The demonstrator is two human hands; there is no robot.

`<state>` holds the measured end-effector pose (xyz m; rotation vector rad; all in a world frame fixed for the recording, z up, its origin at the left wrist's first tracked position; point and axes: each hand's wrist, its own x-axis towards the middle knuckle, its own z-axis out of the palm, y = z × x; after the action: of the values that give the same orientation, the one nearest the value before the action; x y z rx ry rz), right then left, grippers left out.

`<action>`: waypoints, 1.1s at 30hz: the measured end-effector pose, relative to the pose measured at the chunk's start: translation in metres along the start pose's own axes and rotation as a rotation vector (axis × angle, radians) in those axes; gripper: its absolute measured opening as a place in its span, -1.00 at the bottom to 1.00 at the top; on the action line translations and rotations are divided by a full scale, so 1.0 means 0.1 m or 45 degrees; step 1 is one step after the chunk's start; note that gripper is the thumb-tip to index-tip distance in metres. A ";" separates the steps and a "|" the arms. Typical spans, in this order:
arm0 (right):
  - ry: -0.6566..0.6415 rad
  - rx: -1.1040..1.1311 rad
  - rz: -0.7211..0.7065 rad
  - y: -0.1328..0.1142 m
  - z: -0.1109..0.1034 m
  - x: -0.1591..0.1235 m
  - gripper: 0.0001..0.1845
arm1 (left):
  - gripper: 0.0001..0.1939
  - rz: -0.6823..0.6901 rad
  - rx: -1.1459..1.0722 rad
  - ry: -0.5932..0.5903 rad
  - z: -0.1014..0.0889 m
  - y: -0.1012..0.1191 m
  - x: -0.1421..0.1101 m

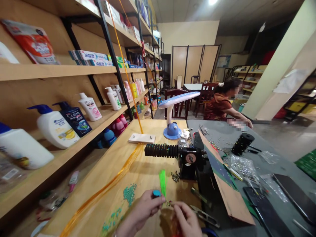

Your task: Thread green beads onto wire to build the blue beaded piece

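My left hand (pixel 145 209) is closed, thumb and fingertips pinched together, with a small blue-topped thing (pixel 156 193) tucked at its fingers. Just beyond those fingertips lies a bundle of bright green threads (pixel 162 182); whether they are gripped is unclear. Close by on the right, my right hand (pixel 185 217) is closed too, pinching near a tiny dark and reddish piece (pixel 169 202) too small to name. Teal beads (pixel 129 193) are heaped on the wooden tabletop (pixel 118 158) left of my hands. Small metal pieces (pixel 175 176) lie past the green threads.
A black clamp-like device with a ridged roller (pixel 161 150) stands ahead, beside a blue lamp (pixel 172 130). Orange threads (pixel 116 176) run along the left. Scissors-like snips (pixel 204 215), a cardboard sheet (pixel 227 187) and phones (pixel 295 194) lie right. A person (pixel 221 102) sits beyond.
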<state>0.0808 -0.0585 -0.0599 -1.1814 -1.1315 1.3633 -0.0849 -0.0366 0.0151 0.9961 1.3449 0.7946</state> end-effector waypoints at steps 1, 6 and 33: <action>-0.047 0.098 0.144 -0.06 0.04 0.05 -0.26 | -0.57 -0.002 -0.070 -0.027 0.04 -0.01 -0.05; -0.144 0.347 0.304 -0.26 0.23 0.19 -0.28 | -0.47 -0.011 -0.336 -0.105 0.16 -0.19 -0.13; -0.172 0.119 -0.060 -0.11 -0.24 0.27 -0.59 | -0.35 -0.060 -0.761 0.096 0.37 -0.25 0.13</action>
<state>0.1037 -0.0293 -0.0537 -1.0024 -1.1702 1.4613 -0.0495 -0.0391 -0.0142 0.4646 1.0870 1.1196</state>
